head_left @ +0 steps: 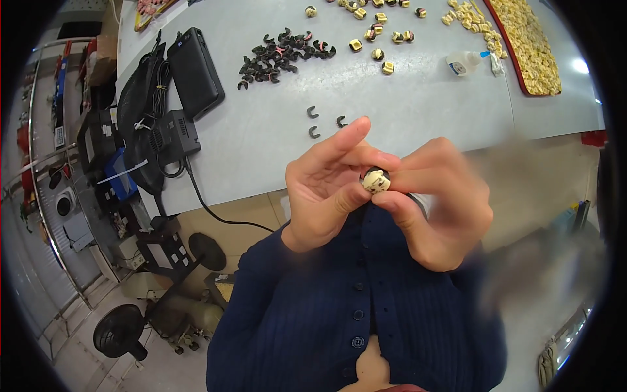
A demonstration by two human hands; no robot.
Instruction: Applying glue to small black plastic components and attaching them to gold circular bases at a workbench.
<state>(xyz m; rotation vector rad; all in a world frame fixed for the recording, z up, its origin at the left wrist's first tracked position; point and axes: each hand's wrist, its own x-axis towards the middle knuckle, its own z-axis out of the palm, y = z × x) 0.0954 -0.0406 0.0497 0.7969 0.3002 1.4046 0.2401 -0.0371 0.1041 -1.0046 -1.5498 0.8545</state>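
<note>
A small round cream piece (pixel 376 181) with dark markings and a black band along its top is held up in front of my chest, past the table's near edge. My left hand (pixel 326 193) grips it between thumb and a fingertip, with the index finger raised. My right hand (pixel 441 206) pinches it from the other side with thumb and fingers. Beyond my hands, a few black C-shaped pieces (pixel 313 132) lie apart on the grey table (pixel 255 150). Farther back is a heap of more black curved pieces (pixel 281 57), some with pink parts.
Several finished-looking cream-and-black pieces (pixel 378 55) are scattered at the back. A white glue bottle with a blue tip (pixel 462 64) stands right, near loose cream pieces (pixel 471 21) and a red-edged tray (pixel 513 72). A black box-shaped device (pixel 196 72) and cables occupy the left.
</note>
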